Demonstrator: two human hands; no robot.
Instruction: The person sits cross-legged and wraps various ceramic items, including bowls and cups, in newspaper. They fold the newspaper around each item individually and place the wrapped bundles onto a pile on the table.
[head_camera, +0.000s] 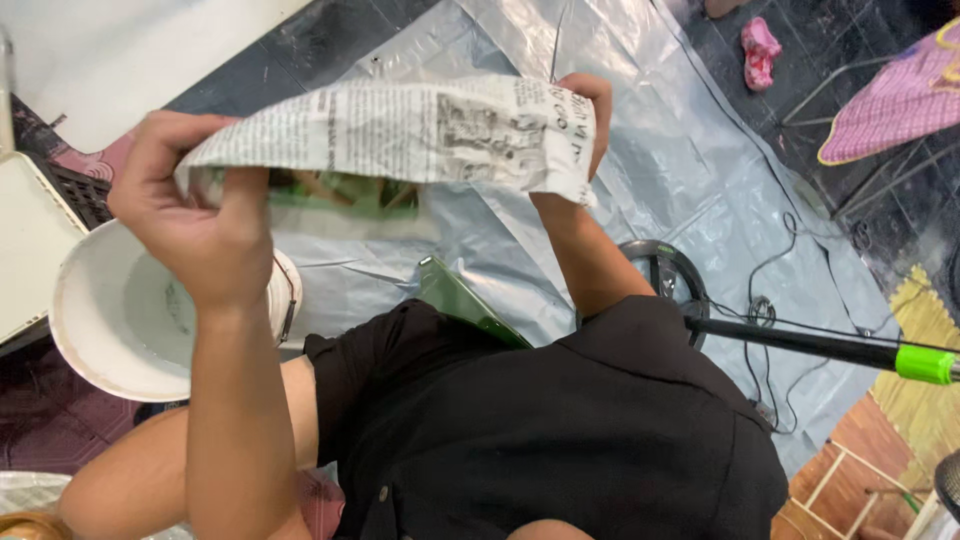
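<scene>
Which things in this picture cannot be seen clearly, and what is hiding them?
- Green object, head view: mostly hidden behind the newspaper sheet.
- Right hand fingers: hidden behind the sheet.
- White bucket: partly covered by the left hand and forearm.
- Black pole: cut off by the right edge.

We grip a newspaper (420, 130) at both ends: left hand (195, 215) pinching one edge, right hand (588, 110) behind the other. Below our left grip sits a white bucket (90, 330); under both, grey tarp (650, 170).

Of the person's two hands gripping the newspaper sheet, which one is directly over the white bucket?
The left hand, at the sheet's left end, overlaps the white bucket; the right hand is over the silver tarp.
</scene>
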